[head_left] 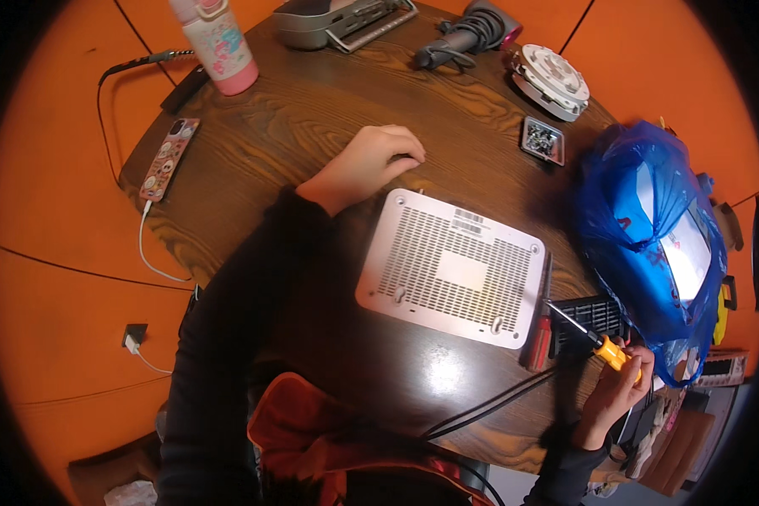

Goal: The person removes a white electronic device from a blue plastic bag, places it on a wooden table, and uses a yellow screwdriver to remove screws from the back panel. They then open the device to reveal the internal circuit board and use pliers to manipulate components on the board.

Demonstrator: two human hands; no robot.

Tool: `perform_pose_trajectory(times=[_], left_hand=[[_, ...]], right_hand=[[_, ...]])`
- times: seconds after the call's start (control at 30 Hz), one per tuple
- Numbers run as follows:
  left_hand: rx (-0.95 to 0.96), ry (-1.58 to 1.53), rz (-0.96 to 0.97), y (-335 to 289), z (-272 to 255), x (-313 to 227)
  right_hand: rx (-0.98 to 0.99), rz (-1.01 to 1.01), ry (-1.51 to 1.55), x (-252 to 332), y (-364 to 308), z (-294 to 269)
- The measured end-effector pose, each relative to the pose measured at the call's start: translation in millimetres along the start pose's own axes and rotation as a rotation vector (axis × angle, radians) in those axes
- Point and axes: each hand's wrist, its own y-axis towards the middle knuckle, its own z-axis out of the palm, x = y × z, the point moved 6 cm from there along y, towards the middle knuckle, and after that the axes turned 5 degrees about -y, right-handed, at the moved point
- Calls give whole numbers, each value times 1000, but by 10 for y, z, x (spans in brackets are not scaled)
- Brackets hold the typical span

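Note:
My right hand (pixel 620 390) grips a screwdriver (pixel 613 352) by its yellow handle. The shaft points up and left, its tip near the right edge of a white, flat electronic box (pixel 506 285) with rounded corners. This box lies with a slotted vent panel, paper labels and corner screw holes facing up. Loosely curled, my left hand (pixel 378 158) rests on the table above the box's upper left corner, with nothing visible in it. A second screwdriver (pixel 540 341) with a red handle lies along the box's right side.
On the wooden table (pixel 312 101) stand a tray of screws (pixel 543 141), a round white part (pixel 551 80), a hair dryer (pixel 472 38), a grey device (pixel 320 25) and a bottle (pixel 219 51). A phone (pixel 170 160) charges left. A blue bag (pixel 641 228) and black grille (pixel 586 320) lie right.

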Motion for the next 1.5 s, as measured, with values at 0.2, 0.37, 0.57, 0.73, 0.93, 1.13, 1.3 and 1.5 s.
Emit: perform_pose_trajectory(times=[0.2, 0.37, 0.57, 0.73, 0.93, 1.13, 1.3, 1.5], left_hand=[[-13, -106, -50, 1, -29, 6], [-134, -42, -115, -21, -128, 32], [-113, 34, -138, -28, -67, 43], [-151, 51, -98, -35, -82, 24], [-385, -342, -166, -123, -180, 194], [-626, -473, -281, -312, -394, 364], [-461, -525, -273, -494, -331, -1], [-133, -173, -197, -663, -24, -778]], right_hand=[[-1, -15, -54, -27, -16, 14], [23, 3, -11, -46, -31, 51], [42, 6, -5, -31, -42, 85], [6, 3, 87, -27, -56, 166], [-7, 15, -23, 37, -85, 256], [23, 15, 140, 51, -74, 367], [50, 71, 256, -101, -5, 449], [103, 55, 356, -259, 44, 554]])
